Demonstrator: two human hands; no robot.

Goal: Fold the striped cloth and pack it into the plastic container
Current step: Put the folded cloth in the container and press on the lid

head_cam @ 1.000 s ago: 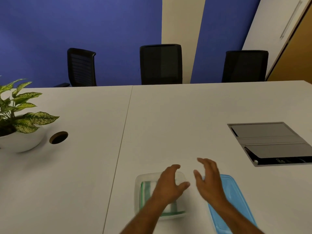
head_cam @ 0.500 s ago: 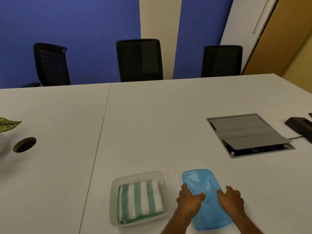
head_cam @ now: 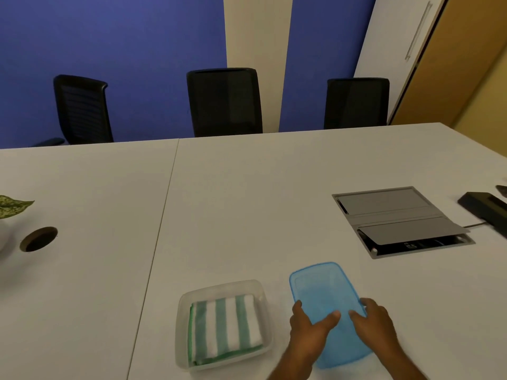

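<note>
The green-and-white striped cloth lies folded inside the clear plastic container at the near edge of the white table. To its right lies the blue lid, tilted slightly. My left hand holds the lid's left edge, thumb on top. My right hand holds the lid's right edge, fingers curled over the rim. Neither hand touches the container or cloth.
A grey cable box with a raised flap is sunk into the table at right. A black device with a cord sits at the far right. A round grommet hole and a plant leaf are at left. Black chairs stand behind.
My left hand left the cloth in the container. Both hands moved right onto the blue lid and took hold of its edges. The camera view shifted right.
</note>
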